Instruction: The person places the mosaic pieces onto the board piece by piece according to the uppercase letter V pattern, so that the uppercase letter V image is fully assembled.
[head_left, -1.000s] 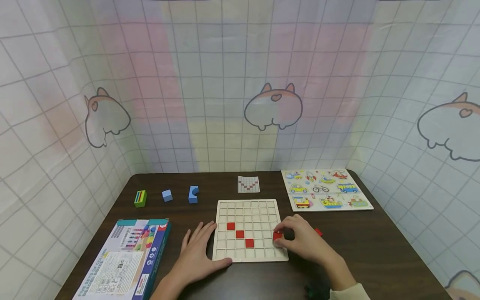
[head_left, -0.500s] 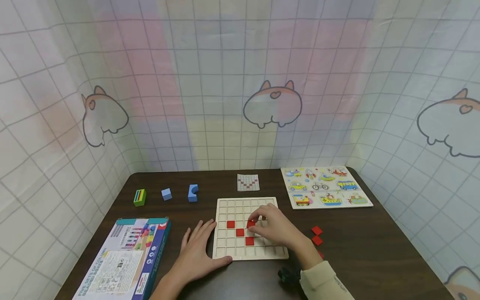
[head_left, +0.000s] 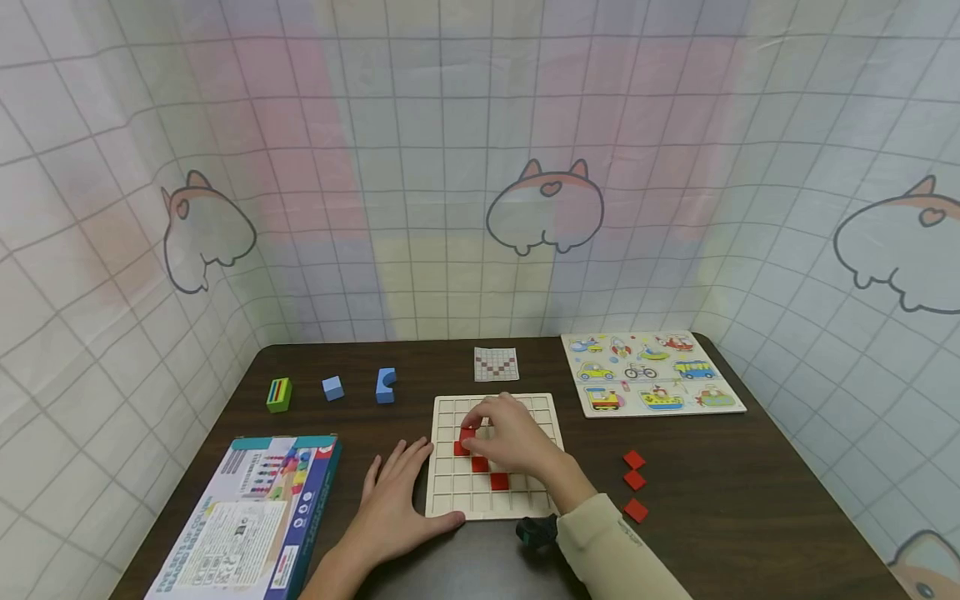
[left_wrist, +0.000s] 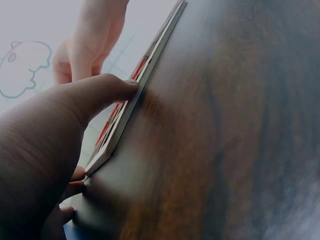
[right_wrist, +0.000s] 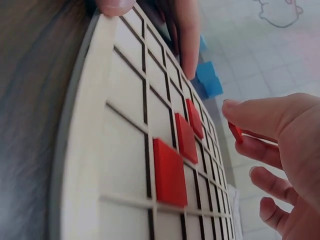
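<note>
A cream grid board lies flat on the dark table. Three red square tiles sit in its cells in a diagonal line, the front one largest in the right wrist view. Between thumb and fingertips my right hand pinches another red tile, held over the board's left part, just above the rearmost seated tile. My left hand rests at the board's front left corner. Its thumb touches the front edge and its extended fingers lie along the left side.
Three loose red tiles lie right of the board. Behind it is a small pattern card, with a picture board at the back right. Blue blocks, a green block and a flat box are on the left.
My right hand has carried a red tile from the board's right edge leftward to above the rearmost seated tile. The loose tiles came into view. My left hand has stayed put.
</note>
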